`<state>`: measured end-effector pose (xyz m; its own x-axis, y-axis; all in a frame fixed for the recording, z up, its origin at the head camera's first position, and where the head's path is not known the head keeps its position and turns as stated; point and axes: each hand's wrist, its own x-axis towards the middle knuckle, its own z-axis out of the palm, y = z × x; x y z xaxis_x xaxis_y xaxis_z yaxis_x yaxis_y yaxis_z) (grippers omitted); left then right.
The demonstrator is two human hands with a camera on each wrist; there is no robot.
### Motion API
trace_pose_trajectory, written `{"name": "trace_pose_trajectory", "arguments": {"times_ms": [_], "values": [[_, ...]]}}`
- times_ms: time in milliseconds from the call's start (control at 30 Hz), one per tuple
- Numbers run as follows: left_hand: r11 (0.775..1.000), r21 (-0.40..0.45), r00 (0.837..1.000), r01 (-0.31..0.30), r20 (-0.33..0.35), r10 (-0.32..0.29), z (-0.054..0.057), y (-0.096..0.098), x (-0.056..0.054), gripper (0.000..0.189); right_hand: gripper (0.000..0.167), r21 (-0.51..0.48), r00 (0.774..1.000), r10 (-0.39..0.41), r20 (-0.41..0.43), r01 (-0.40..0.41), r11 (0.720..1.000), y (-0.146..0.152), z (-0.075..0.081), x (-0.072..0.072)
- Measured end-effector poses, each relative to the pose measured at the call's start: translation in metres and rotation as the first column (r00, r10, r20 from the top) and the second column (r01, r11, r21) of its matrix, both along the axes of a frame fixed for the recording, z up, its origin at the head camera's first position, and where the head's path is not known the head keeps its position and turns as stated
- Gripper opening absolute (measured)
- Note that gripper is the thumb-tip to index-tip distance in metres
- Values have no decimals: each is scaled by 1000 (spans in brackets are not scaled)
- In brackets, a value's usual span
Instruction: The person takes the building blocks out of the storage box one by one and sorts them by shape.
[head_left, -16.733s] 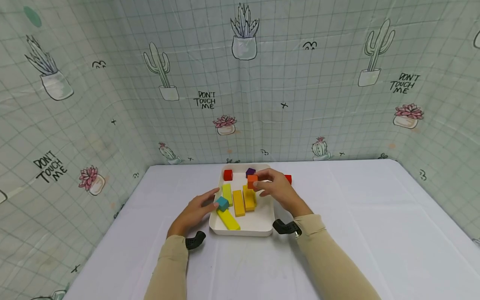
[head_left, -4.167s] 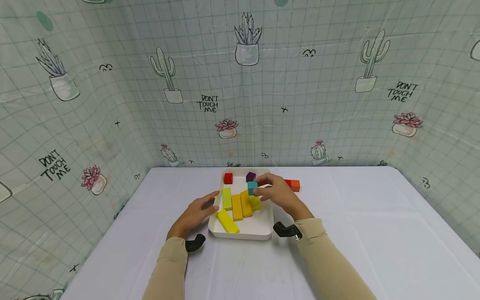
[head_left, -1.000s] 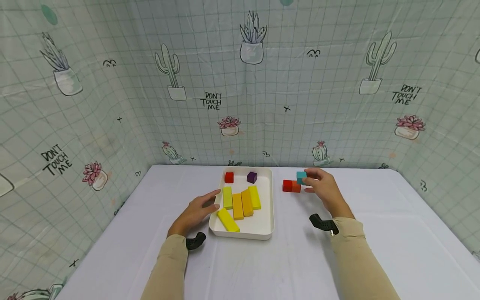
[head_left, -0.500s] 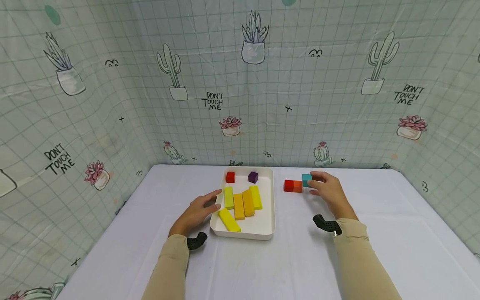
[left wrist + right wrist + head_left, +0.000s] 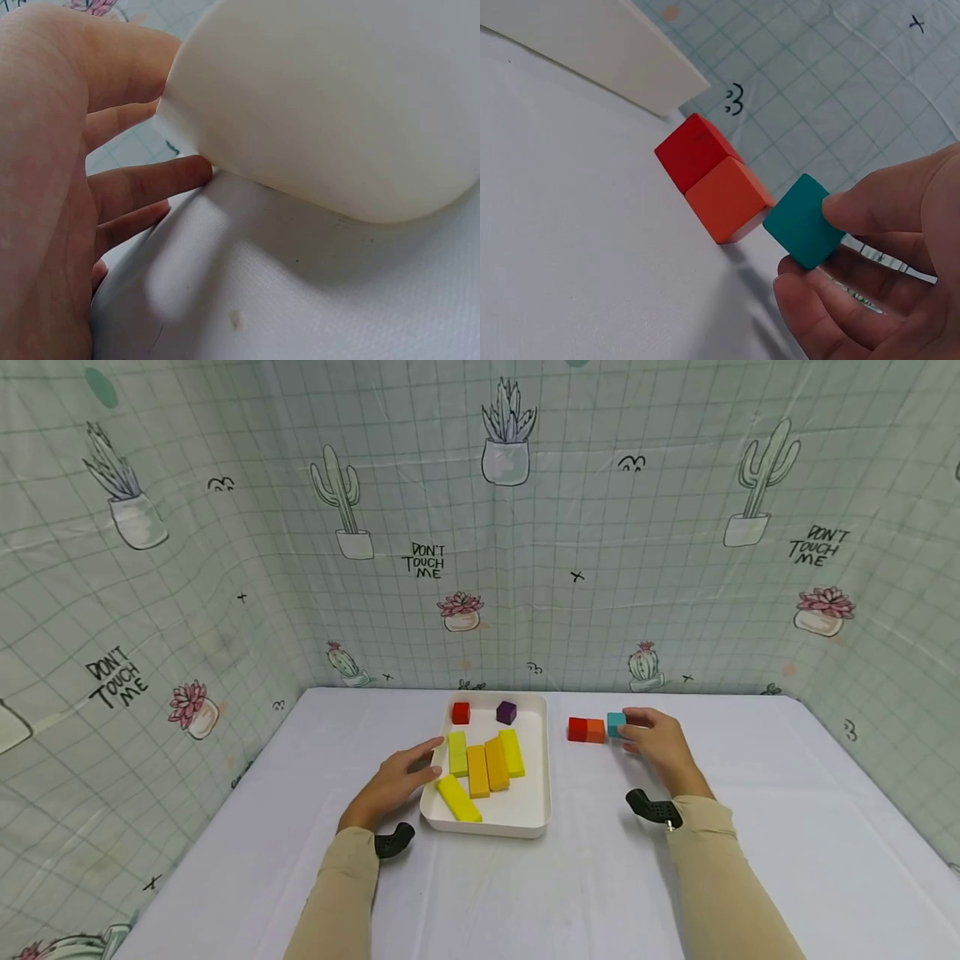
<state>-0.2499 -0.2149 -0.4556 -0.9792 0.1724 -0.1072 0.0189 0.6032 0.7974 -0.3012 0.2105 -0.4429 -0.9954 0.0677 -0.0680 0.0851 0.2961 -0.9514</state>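
Teal cube (image 5: 799, 225), pinched by the right hand (image 5: 662, 745): the thumb presses one face and the fingertips come in from below, closed to just the cube's width. It sits at the right end of a short row, just beside the orange cube (image 5: 724, 195), with a narrow gap showing in the head view. Whether its underside meets the table (image 5: 585, 877) yet, I cannot tell. The step looks like lining the cube up, so a light pinch seems best: turn its near face level with the orange one's, slide it gently so the row isn't nudged, then let thumb and fingers part evenly. The orange cube touches the red cube (image 5: 694, 150) on its far side, so a hard push would probably shift both. Farther left, the left hand (image 5: 393, 783) has its fingers spread, touching the side of the white tray (image 5: 525, 814); light contact should be enough. Inside lie another red cube (image 5: 461, 713), a purple block (image 5: 506, 713) and five long yellowish blocks (image 5: 477, 771).
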Motion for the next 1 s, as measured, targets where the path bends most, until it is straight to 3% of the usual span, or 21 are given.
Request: {"name": "trace_pose_trajectory", "arguments": {"times_ms": [467,1000], "values": [[1000,11,1000,9,-2,-9,-1,-2,0,58,49,97,999,-1,46,-4,995,1,-11,-6],[1000,8,1000,10,-3,-10,-1,-3,-2,59,47,170,999,-37,35,31,985,-3,-15,-9]]}}
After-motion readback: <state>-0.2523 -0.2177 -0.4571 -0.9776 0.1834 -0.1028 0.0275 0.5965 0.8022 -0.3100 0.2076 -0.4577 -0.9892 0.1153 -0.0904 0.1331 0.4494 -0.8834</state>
